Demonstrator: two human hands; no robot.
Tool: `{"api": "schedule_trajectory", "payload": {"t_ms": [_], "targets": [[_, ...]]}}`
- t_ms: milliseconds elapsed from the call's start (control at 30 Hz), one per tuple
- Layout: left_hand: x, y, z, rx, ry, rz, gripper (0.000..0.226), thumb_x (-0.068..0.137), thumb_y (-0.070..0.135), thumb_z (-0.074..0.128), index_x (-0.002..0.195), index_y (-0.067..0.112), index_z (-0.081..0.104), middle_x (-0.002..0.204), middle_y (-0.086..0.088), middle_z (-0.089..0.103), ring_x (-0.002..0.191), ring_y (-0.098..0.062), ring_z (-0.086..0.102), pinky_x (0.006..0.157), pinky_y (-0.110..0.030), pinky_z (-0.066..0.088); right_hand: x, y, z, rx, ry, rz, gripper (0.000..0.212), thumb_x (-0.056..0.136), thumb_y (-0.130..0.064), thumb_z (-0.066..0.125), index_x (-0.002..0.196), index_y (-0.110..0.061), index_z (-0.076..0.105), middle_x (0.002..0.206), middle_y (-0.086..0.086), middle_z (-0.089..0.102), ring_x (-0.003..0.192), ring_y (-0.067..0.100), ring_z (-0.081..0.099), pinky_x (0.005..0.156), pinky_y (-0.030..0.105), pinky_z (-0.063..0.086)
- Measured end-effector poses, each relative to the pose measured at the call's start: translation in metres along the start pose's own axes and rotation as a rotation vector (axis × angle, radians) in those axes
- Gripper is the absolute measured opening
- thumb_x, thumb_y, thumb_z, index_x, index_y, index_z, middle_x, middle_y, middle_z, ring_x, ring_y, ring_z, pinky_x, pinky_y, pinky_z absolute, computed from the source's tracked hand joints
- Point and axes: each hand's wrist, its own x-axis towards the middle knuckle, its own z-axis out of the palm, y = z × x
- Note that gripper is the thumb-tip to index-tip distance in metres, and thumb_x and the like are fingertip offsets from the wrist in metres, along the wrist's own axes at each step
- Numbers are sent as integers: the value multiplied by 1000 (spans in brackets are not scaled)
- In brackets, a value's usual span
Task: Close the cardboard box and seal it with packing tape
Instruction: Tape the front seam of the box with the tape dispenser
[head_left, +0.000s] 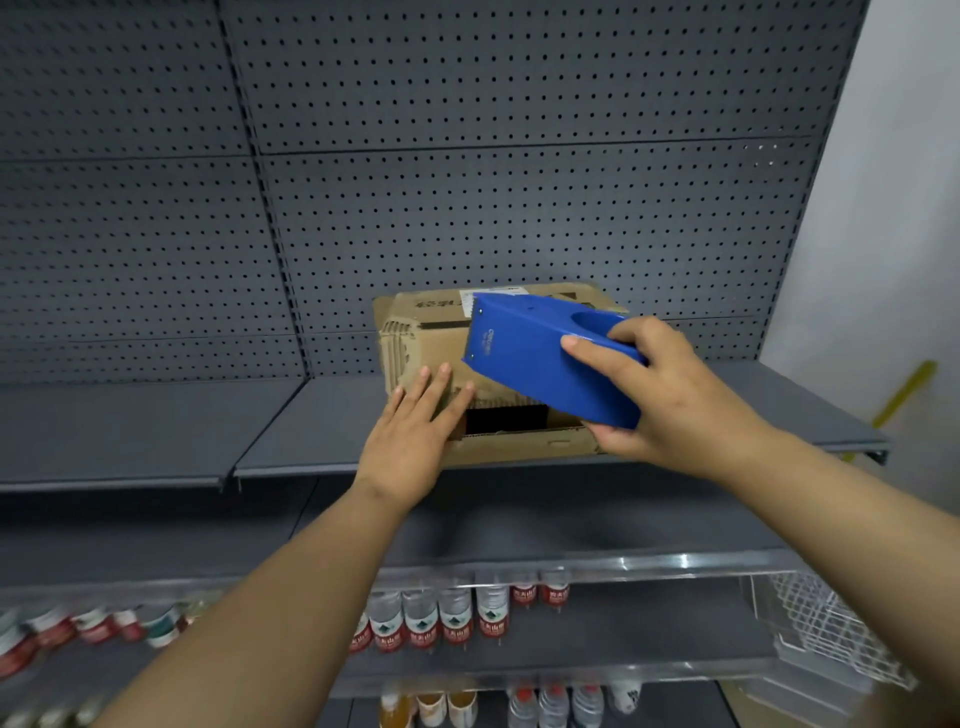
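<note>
One cardboard box (415, 340) on the grey shelf (322, 410), flaps not fully shut. Our left hand (415, 431) lies flat, pressing a flap; right hand (670, 400) grips the blue tape dispenser (540, 358) above it. We judge: closing step. Next, close the gap, then tape the seam.

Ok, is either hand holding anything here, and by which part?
The right hand holds the blue tape dispenser by its rear end. The left hand holds nothing; it lies flat on the cardboard box.

one head-worn view looks forward and down, close over the shelf (322, 410).
</note>
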Motion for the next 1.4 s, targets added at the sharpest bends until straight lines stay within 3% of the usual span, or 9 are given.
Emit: {"api": "schedule_trajectory", "payload": {"t_ms": [100,267,500,733,967,1133,1233,1300,1400], "targets": [[-6,-1,-7,-170,93,-23,62,97,35,42,149,25,12,159,0,5,146,-17,-1,112,-27,-7,-6,-6,2,16,-38,-5,81,62,-22,76,133,-20,37,106,11,40,90,32,47,80,37,43],[-4,13,-29,-656,235,-213,50,96,26,46,143,15,34,150,-1,34,140,-14,26,107,-16,13,-13,-12,3,32,-70,5,85,60,-21,79,133,-21,37,108,7,36,93,27,45,81,31,39],[8,27,-51,-1059,309,-358,40,99,29,37,135,16,47,138,2,50,127,-7,41,102,-19,28,-20,-5,1,44,-83,51,83,60,-20,77,133,-21,37,104,17,47,88,33,51,79,39,47],[26,37,-79,-1819,-37,-449,38,96,43,38,102,15,62,110,-5,60,95,-15,58,91,-34,46,-8,10,-3,135,-54,-41,69,69,-36,58,133,-23,36,106,5,37,93,22,46,82,28,42],[29,26,-94,-1905,-92,-447,29,95,31,47,116,12,53,94,-5,62,69,-10,65,60,-23,54,4,22,-14,209,9,-108,68,69,-35,61,131,-19,38,107,5,37,92,21,46,82,22,40],[29,28,-99,-1873,-66,-409,23,96,20,41,105,9,60,89,-4,62,70,-11,60,61,-20,52,11,25,-26,265,42,-159,67,68,-34,61,129,-16,39,104,4,36,92,20,42,87,9,30],[28,27,-102,-1920,-88,-330,37,73,-1,46,105,5,61,87,-5,63,69,-12,59,60,-20,52,11,29,-28,287,48,-165,69,66,-34,63,129,-17,39,105,4,36,93,15,40,88,7,29],[27,25,-104,-1897,-125,-283,49,63,-9,45,109,0,60,91,-6,65,74,-12,63,68,-20,53,10,32,-30,313,51,-154,72,65,-34,65,130,-18,38,105,2,36,93,9,38,86,8,31],[29,26,-107,-1774,-148,-261,32,75,-20,49,97,-2,65,97,0,70,86,-12,65,84,-20,52,10,37,-32,334,52,-150,75,63,-33,67,131,-19,38,105,1,36,91,8,38,84,10,33]]}}
